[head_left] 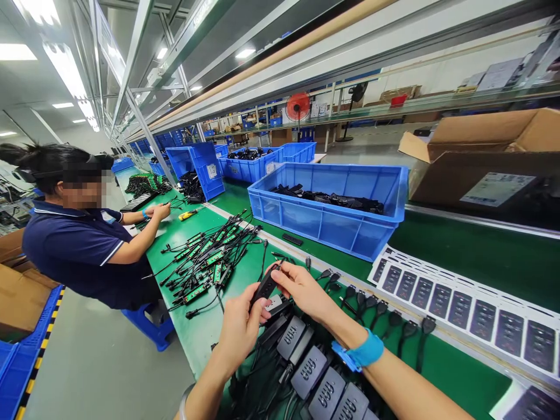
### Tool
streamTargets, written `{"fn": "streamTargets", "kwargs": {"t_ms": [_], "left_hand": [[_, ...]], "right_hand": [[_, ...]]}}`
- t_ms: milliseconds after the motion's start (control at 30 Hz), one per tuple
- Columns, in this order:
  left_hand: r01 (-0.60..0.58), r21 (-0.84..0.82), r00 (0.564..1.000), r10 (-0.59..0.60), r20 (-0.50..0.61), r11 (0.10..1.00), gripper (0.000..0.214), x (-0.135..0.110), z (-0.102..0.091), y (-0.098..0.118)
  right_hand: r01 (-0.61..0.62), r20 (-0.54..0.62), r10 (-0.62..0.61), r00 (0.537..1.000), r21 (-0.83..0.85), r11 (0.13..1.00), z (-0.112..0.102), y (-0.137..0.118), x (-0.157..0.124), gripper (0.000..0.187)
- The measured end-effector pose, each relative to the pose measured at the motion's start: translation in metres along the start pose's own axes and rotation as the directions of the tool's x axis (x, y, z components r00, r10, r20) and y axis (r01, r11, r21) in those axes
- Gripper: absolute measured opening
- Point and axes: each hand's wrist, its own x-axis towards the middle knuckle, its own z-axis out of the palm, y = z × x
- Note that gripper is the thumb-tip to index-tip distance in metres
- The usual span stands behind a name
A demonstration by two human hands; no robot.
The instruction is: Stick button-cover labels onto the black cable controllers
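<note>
A small, narrow black controller housing (265, 287) with button holes in its face is held between both my hands over the green bench. My left hand (243, 321) closes thumb and fingers on its near end. The far end is pinched by my right hand (300, 287), next to a black cable. Just below lie several grey-faced controllers (309, 371) with slotted fronts and black cables. Beyond my left hand spreads a pile of green circuit boards with black leads (214, 256). Black USB plugs (371, 301) line the bench strip by my right forearm.
A blue bin (324, 216) of black parts stands ahead, with another blue bin (249, 166) behind it. Label sheets (459, 309) lie at right, below an open cardboard box (485, 175). A co-worker (83, 233) sits at left, near a yellow tool (188, 214).
</note>
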Motion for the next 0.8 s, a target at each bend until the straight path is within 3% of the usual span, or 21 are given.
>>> {"fn": "streamTargets", "kwargs": {"t_ms": [67, 133, 167, 233, 300, 333, 400, 500, 667, 800], "left_hand": [[0.027, -0.001, 1.0, -0.027, 0.013, 1.0, 0.036, 0.0, -0.002, -0.002], [0.066, 0.018, 0.998, -0.066, 0.022, 0.998, 0.038, -0.001, -0.004, -0.005], [0.075, 0.059, 0.997, -0.076, 0.025, 0.995, 0.039, -0.002, -0.006, -0.007], [0.05, 0.218, 0.997, -0.063, 0.054, 0.975, 0.039, -0.005, -0.008, -0.01], [-0.033, 0.377, 0.99, -0.023, 0.142, 0.926, 0.04, -0.009, -0.01, -0.014], [-0.079, 0.419, 0.983, -0.001, 0.186, 0.904, 0.042, -0.011, -0.012, -0.016], [-0.136, 0.442, 0.976, 0.043, 0.214, 0.887, 0.046, -0.01, -0.018, -0.023], [-0.118, 0.514, 0.991, 0.07, 0.111, 0.85, 0.041, 0.001, -0.033, -0.037], [0.133, 0.755, 0.981, 0.024, -0.193, 0.642, 0.03, 0.029, -0.063, -0.067], [0.273, 0.759, 0.952, -0.054, -0.3, 0.591, 0.024, 0.038, -0.07, -0.079]], "right_hand": [[-0.004, 0.004, 0.004, 1.0, -0.086, 0.996, -0.002, 0.001, 0.001, 0.05], [-0.012, 0.024, 0.021, 0.999, -0.321, 0.947, -0.011, -0.001, 0.003, 0.046], [-0.03, 0.02, 0.046, 0.999, -0.494, 0.869, -0.018, -0.003, 0.004, 0.045], [-0.114, -0.06, 0.11, 0.992, -0.789, 0.604, -0.037, -0.004, 0.007, 0.045], [-0.231, -0.19, 0.144, 0.971, -0.897, 0.377, -0.056, -0.001, 0.013, 0.039], [-0.281, -0.246, 0.146, 0.958, -0.905, 0.318, -0.065, 0.003, 0.019, 0.035], [-0.336, -0.308, 0.138, 0.941, -0.899, 0.281, -0.08, 0.014, 0.034, 0.028], [-0.346, -0.322, 0.133, 0.937, -0.905, 0.246, -0.09, 0.037, 0.065, 0.019], [-0.354, -0.338, 0.105, 0.935, -0.905, 0.238, -0.09, 0.072, 0.102, 0.028], [-0.386, -0.377, 0.087, 0.922, -0.873, 0.298, -0.091, 0.084, 0.104, 0.02]]}}
